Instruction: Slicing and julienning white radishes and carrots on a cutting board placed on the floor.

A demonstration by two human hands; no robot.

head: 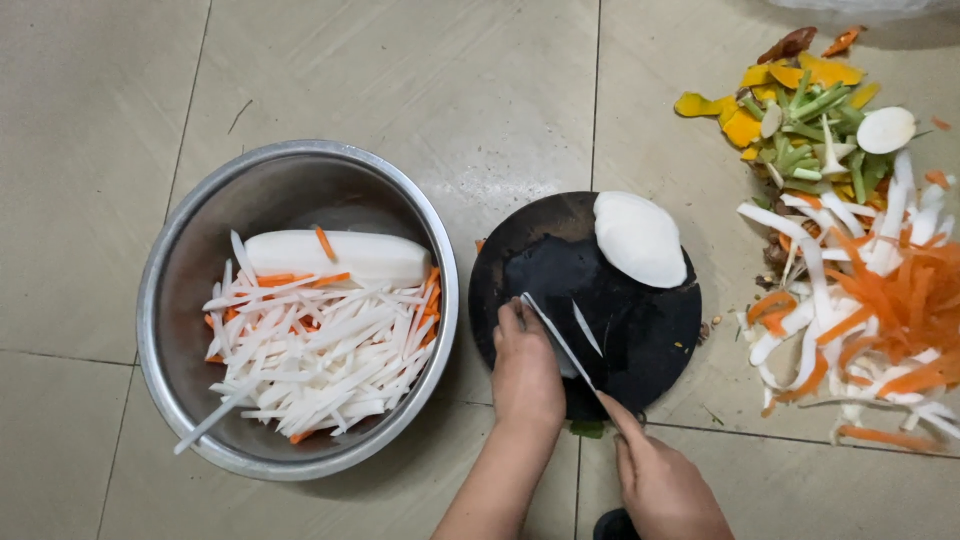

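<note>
My right hand (655,478) grips a knife (560,340) whose blade lies edge-up across the round black cutting board (650,340). My left hand (525,365) rests on the board's left part, fingers pressed against the blade's left side. A thin white radish sliver (588,328) lies just right of the blade. A peeled white radish half (640,238) sits on the board's far edge. To the left, a metal bowl (190,260) holds white radish sticks (315,365), some carrot sticks and a large radish piece (340,255).
Everything sits on a beige tiled floor (480,90). At the right lies a heap of peelings (870,300): white and orange strips, green stalks (815,130), yellow squash skin (745,125) and a white radish end (885,130).
</note>
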